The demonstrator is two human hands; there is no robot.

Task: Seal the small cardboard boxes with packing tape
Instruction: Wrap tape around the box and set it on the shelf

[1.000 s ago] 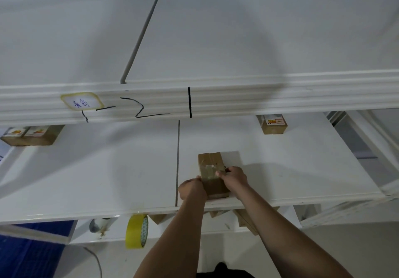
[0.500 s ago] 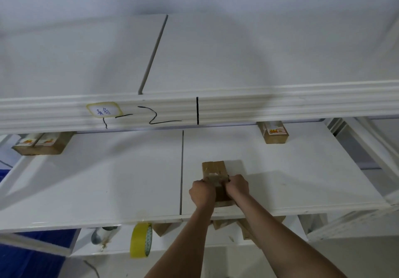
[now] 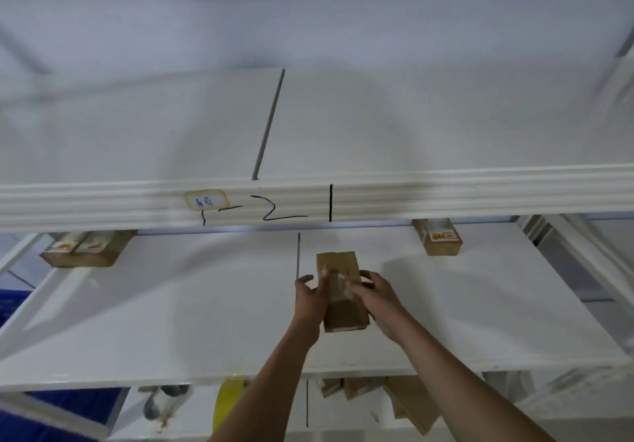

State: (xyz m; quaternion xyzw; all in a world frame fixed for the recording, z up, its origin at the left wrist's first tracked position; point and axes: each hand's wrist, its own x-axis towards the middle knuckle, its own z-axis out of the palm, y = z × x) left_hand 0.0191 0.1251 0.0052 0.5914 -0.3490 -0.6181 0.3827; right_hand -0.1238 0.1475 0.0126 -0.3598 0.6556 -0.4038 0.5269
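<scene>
Box: a small cardboard box (image 3: 339,287), brown, with a glossy strip of tape (image 3: 338,278) across its top; it sits on the white shelf (image 3: 171,304), toward the near edge and just right of the dark seam (image 3: 298,256) between the two boards.
Long axis: runs from the near edge toward the back of the shelf, its far end leaning slightly left; the near end face is turned to the camera.
Left hand (image 3: 308,295): fingers curled against the box's left side, grasping it.
Right hand (image 3: 377,292): fingers wrapped over the box's top and right side, grasping it.
Edges: the box's near end lies a little way in from the shelf's near edge.
Open room: bare white board spreads left of the seam and right of the box.
Back corners: a pair of labelled boxes (image 3: 85,247) at the back left, one labelled box (image 3: 437,237) at the back right, both well apart from the hands.
Above: a ribbed white beam (image 3: 446,198) with black marks crosses overhead.
Below: a yellow tape roll (image 3: 228,397) and cardboard pieces (image 3: 408,404) under the near edge.
</scene>
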